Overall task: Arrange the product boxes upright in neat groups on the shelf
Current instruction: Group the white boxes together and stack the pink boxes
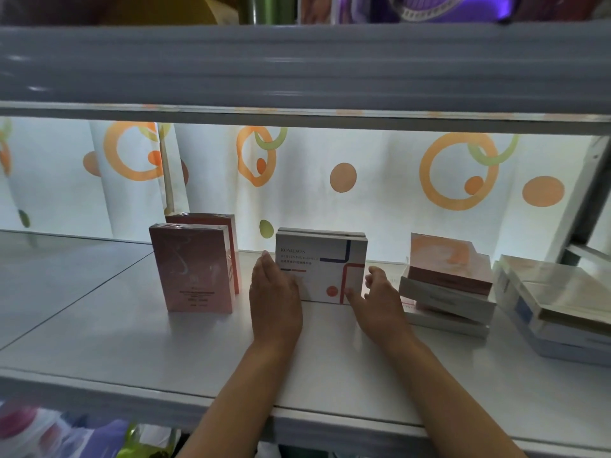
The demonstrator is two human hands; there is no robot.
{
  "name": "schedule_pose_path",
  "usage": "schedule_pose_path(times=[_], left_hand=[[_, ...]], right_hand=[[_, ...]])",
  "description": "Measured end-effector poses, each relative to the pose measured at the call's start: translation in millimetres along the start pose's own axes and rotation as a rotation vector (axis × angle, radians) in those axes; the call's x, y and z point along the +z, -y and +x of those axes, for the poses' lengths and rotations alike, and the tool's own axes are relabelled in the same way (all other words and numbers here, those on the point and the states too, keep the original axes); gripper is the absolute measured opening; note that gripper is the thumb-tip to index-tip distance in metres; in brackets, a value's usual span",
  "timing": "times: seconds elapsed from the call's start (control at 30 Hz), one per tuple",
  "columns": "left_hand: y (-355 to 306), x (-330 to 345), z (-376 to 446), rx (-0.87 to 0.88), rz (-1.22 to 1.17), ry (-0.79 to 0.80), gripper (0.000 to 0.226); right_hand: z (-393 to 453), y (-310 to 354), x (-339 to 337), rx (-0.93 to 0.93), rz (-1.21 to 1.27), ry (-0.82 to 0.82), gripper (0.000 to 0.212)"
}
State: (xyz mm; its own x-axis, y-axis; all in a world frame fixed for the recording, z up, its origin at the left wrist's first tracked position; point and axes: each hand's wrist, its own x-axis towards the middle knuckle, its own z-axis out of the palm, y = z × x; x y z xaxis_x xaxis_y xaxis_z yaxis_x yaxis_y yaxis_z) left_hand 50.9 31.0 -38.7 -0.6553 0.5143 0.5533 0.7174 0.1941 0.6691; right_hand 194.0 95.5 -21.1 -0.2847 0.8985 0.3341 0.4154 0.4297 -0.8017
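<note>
Your two hands bracket the upright white boxes [322, 266] at the middle of the shelf [132, 342]: there look to be two or three of them standing face-forward, one behind the other, their top edges nearly level. Your left hand [274, 299] lies flat with straight fingers, its edge pressed along the left side of the front box; that grip is fully open and holds nothing. Your right hand [377, 302] sits at the lower right corner of the same box, thumb on the front face near the red dot, the other fingers loosely curled round the right edge; whether they truly pinch the box or only steady it you cannot tell from here. Just to the left of your left hand stand two red boxes [195, 269], upright, one behind and slightly right of the other, apart from the white group. To the right of your right hand, close by, a stack of flat-lying boxes [446, 285] carries a peach-topped one tilted on top. Further right lies another flat pile [558, 312] wrapped in clear film.
</note>
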Motion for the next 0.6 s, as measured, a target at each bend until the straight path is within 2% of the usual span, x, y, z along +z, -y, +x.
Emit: schedule_pose_path(times=[0.13, 0.23, 0.33, 0.43, 0.6], left_hand=[[-1.6, 2.3, -1.1, 0.154, 0.067, -0.094, 0.060], [-14.2, 3.6, -2.8, 0.445, 0.096, -0.179, 0.059], [-44.2, 5.7, -10.1, 0.700, 0.090, -0.187, 0.061], [-81.0, 17.7, -22.7, 0.737, 0.058, -0.107, 0.062], [-122.8, 47.0, -27.4, 0.727, -0.068, 0.144, 0.043]], right_hand=[[-13.5, 6.9, -6.7, -0.047, -0.040, -0.077, 0.048], [-22.8, 6.8, -24.3, -0.159, -0.099, -0.183, 0.046], [-24.9, 2.8, -56.7, -0.233, -0.146, -0.280, 0.039], [-19.7, -4.6, -90.7, -0.252, -0.183, -0.387, 0.033], [-7.7, -32.5, -129.4, -0.278, -0.261, -0.614, 0.025]])
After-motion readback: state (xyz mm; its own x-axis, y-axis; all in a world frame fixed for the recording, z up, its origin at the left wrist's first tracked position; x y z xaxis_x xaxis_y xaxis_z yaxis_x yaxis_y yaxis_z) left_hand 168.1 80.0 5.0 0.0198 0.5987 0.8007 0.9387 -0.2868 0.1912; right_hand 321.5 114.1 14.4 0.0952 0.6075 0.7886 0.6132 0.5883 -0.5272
